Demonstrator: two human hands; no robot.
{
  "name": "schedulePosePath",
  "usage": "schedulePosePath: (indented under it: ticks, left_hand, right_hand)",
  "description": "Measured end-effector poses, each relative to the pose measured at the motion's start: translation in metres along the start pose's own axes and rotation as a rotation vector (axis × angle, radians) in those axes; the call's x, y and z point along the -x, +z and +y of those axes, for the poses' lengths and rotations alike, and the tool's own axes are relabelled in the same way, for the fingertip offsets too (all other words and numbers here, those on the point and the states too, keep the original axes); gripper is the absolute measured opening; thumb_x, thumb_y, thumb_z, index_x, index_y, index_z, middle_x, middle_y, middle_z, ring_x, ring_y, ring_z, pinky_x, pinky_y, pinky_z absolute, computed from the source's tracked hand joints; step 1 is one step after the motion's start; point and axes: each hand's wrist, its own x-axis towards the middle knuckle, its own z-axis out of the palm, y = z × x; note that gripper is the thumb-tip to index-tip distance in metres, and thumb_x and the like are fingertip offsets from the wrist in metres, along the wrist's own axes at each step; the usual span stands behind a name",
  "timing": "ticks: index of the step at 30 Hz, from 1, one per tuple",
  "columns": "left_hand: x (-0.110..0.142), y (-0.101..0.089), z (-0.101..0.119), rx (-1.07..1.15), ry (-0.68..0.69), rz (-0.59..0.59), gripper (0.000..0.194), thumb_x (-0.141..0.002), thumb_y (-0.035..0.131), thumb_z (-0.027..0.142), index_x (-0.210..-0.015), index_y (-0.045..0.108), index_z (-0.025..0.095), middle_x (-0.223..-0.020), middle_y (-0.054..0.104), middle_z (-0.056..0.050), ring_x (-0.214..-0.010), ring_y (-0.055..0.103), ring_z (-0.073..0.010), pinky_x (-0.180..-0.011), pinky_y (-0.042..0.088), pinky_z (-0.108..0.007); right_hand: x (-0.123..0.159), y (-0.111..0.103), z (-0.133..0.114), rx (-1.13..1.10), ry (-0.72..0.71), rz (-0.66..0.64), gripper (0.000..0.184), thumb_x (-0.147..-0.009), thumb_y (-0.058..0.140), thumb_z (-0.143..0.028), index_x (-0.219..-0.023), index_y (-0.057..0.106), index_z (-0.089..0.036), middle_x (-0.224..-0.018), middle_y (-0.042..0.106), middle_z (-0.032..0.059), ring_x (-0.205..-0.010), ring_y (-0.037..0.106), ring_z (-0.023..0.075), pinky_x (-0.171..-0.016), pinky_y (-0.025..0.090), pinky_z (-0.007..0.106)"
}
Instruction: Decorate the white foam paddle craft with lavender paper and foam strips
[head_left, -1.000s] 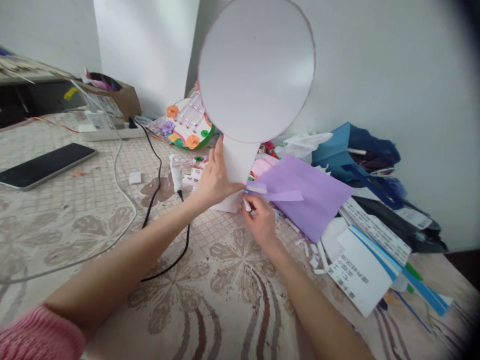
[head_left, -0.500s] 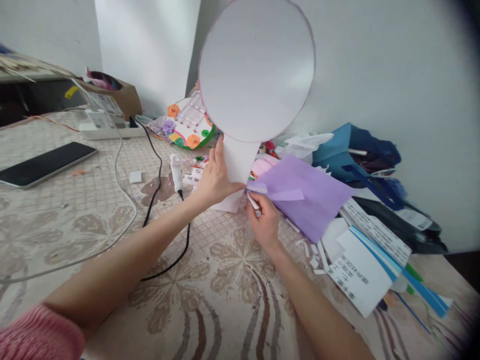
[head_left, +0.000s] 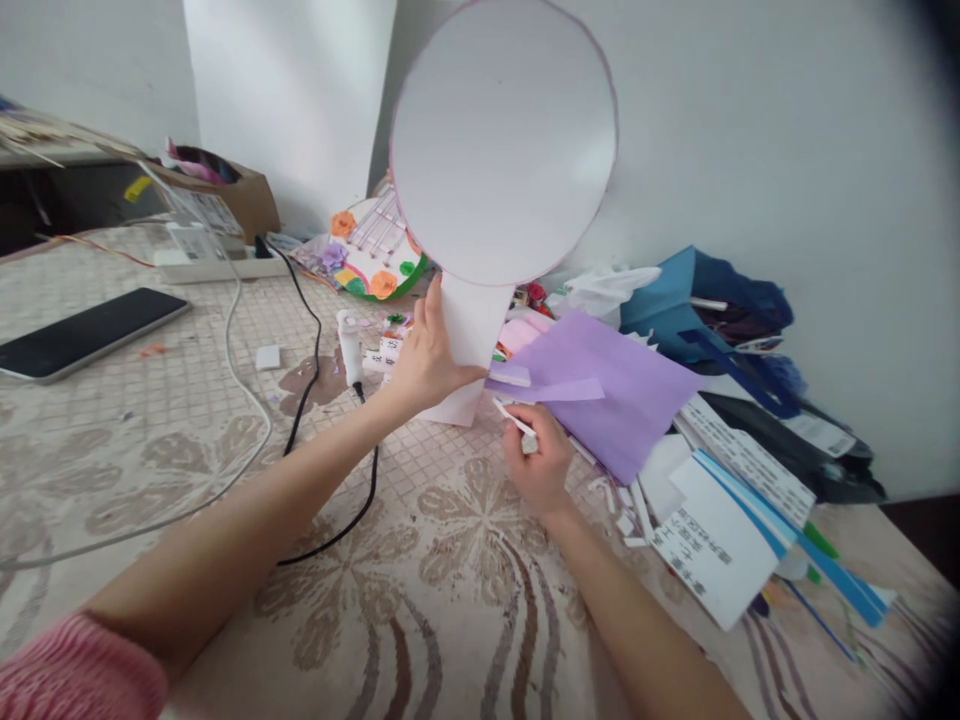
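Observation:
A round white board (head_left: 506,140) with a thin pinkish rim stands upright on a flat white stem (head_left: 471,320). My left hand (head_left: 429,365) clasps this stem, fingers along its left edge and thumb across to the right edge. Just right of the stem's lower part, my right hand (head_left: 536,455) pinches a short white stick (head_left: 516,416), its tip apart from the stem. Beside the thumb lies a narrow purple strip with a white piece (head_left: 510,374) on it. Another purple strip (head_left: 574,390) rests over a purple sheet (head_left: 600,350).
Left of my hand stands a white glue gun (head_left: 349,345) with a black cord. A phone (head_left: 94,332), a power strip (head_left: 225,265) and a cardboard box (head_left: 244,205) sit farther left. Behind is a flower-decorated disc (head_left: 379,250). Printed cards (head_left: 720,545) and a blue bag (head_left: 667,300) crowd the right.
My right hand has drawn back from the stem, down and to the right, with the white stick still pinched. My left hand keeps its hold on the stem.

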Motion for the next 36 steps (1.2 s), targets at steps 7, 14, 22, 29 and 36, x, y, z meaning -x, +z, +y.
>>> schedulePosePath:
  ticks: [7, 14, 22, 29, 36]
  left_hand:
    - [0.0, -0.001, -0.003, 0.007, -0.013, -0.012, 0.14, -0.051, 0.092, 0.052, -0.153, 0.0, 0.025, -0.156, 0.019, -0.025, -0.143, 0.025, -0.0527, -0.11, 0.036, -0.067]
    - [-0.002, -0.002, -0.01, 0.034, -0.021, -0.013, 0.142, -0.05, 0.091, 0.055, -0.153, -0.001, 0.024, -0.157, 0.017, -0.025, -0.146, 0.018, -0.0515, -0.114, 0.028, -0.068]
    - [-0.005, -0.003, -0.017, 0.061, 0.016, -0.008, 0.144, -0.05, 0.09, 0.058, -0.153, -0.002, 0.021, -0.157, 0.018, -0.026, -0.147, 0.017, -0.0483, -0.118, 0.025, -0.065]
    - [-0.006, -0.005, -0.018, 0.05, 0.008, -0.038, 0.144, -0.05, 0.09, 0.056, -0.152, -0.005, 0.02, -0.156, 0.017, -0.026, -0.148, 0.016, -0.0476, -0.119, 0.022, -0.065]
    - [-0.007, -0.007, -0.018, 0.064, 0.001, -0.073, 0.145, -0.05, 0.09, 0.056, -0.153, -0.004, 0.02, -0.158, 0.015, -0.026, -0.148, 0.016, -0.0489, -0.119, 0.021, -0.065]
  right_hand:
    - [0.018, -0.013, -0.012, -0.143, -0.094, -0.389, 0.031, -0.089, 0.057, -0.025, -0.12, 0.06, -0.023, -0.105, 0.067, 0.0096, -0.099, 0.065, 0.0224, -0.086, 0.057, 0.038]
    - [0.013, -0.02, -0.002, -0.082, 0.193, -0.13, 0.015, -0.093, 0.054, -0.028, -0.082, 0.062, -0.022, -0.071, 0.061, 0.001, -0.064, 0.055, 0.015, -0.061, 0.047, 0.029]
    - [0.001, -0.009, 0.013, -0.759, 1.089, -0.023, 0.038, -0.072, 0.075, -0.051, -0.09, 0.056, -0.023, -0.077, 0.063, -0.0021, -0.058, 0.06, 0.0139, -0.047, 0.044, 0.025]
    - [-0.015, 0.006, 0.021, -0.841, 1.111, -0.003, 0.037, -0.067, 0.077, -0.043, -0.09, 0.057, -0.022, -0.085, 0.066, -0.0008, -0.064, 0.061, 0.014, -0.048, 0.045, 0.023]
    - [-0.018, 0.011, 0.023, -0.87, 1.111, 0.02, 0.033, -0.064, 0.076, -0.038, -0.089, 0.064, -0.02, -0.086, 0.07, 0.0015, -0.07, 0.06, 0.0161, -0.049, 0.043, 0.024]
